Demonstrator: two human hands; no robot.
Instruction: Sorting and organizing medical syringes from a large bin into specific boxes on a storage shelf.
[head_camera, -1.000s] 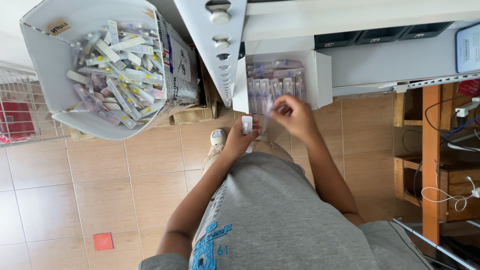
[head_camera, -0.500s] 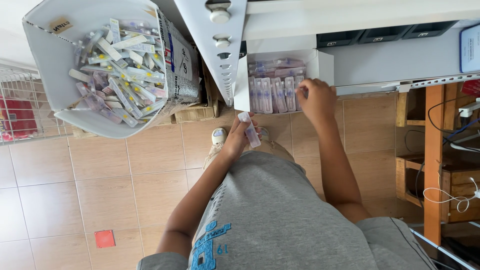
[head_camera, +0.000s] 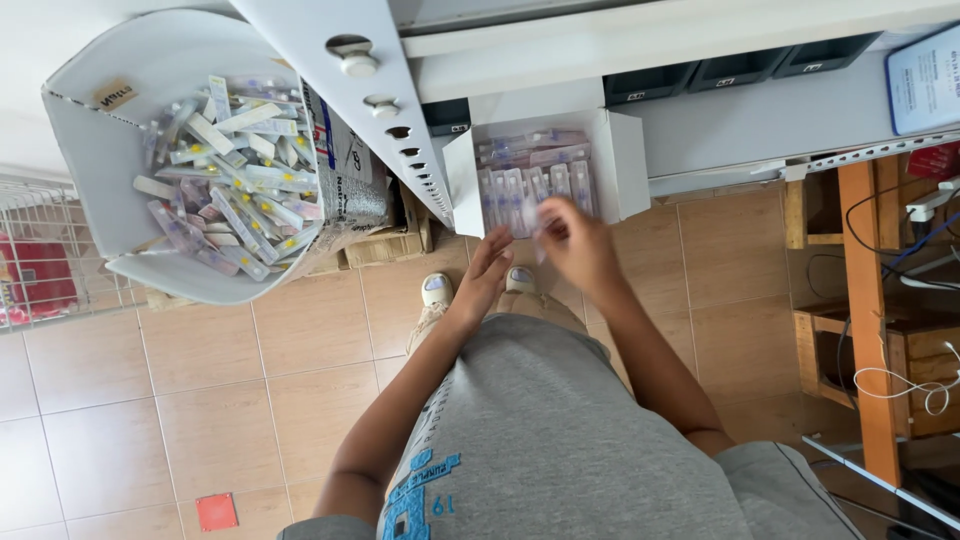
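A small white open box (head_camera: 628, 160) on the shelf edge holds rows of clear sealed packets (head_camera: 520, 185). My right hand (head_camera: 578, 248) is just below the box front, fingers pinched on a small clear packet (head_camera: 541, 232) that is blurred. Beside it, my left hand (head_camera: 488, 272) has its fingers stretched out and apart and holds nothing I can see; its fingertips are close to the right hand. A large white bin (head_camera: 90, 170) at the upper left is heaped with several similar packets (head_camera: 225, 175).
A white slanted rail with knobs and holes (head_camera: 372, 100) runs between bin and box. A printed carton (head_camera: 350, 170) sits behind the bin, a wire basket (head_camera: 40, 260) at far left, a wooden rack with cables (head_camera: 865, 320) at right. Tiled floor and my shoes (head_camera: 437, 290) lie below.
The packet that my left hand held half a second ago is no longer in it; that hand has opened. My right hand has come back from the box to meet it.
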